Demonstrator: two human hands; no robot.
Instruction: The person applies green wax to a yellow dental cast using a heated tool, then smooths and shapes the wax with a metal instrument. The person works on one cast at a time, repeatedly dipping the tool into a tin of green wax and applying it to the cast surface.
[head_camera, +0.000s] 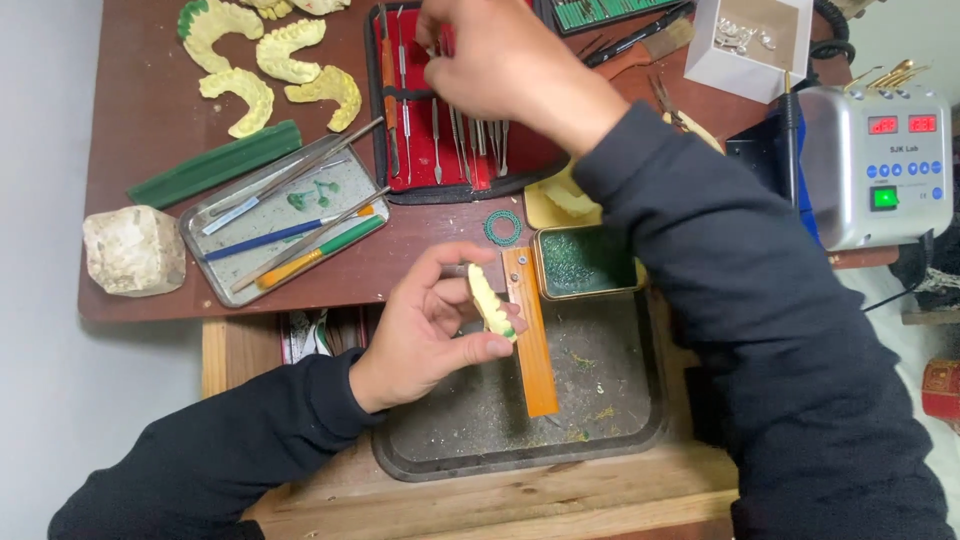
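Note:
My left hand (425, 335) grips a small yellow dental cast (490, 303) with a spot of green wax, held over a dark tray (520, 455) next to an orange wooden peg (530, 340). My right hand (490, 50) reaches across to the red-lined tool case (520, 150) at the back; its fingers are pinched among the row of metal instruments (470, 135). Whether it grips one of them is hidden by the hand itself.
Several yellow dental casts (270, 60) lie at the back left. A metal tray (280, 225) holds pencils and tools, with a green wax bar (215, 163) and a plaster block (133, 250) beside it. A tin of green bits (585, 262), a white box (745, 45) and a silver heater unit (880, 165) stand at the right.

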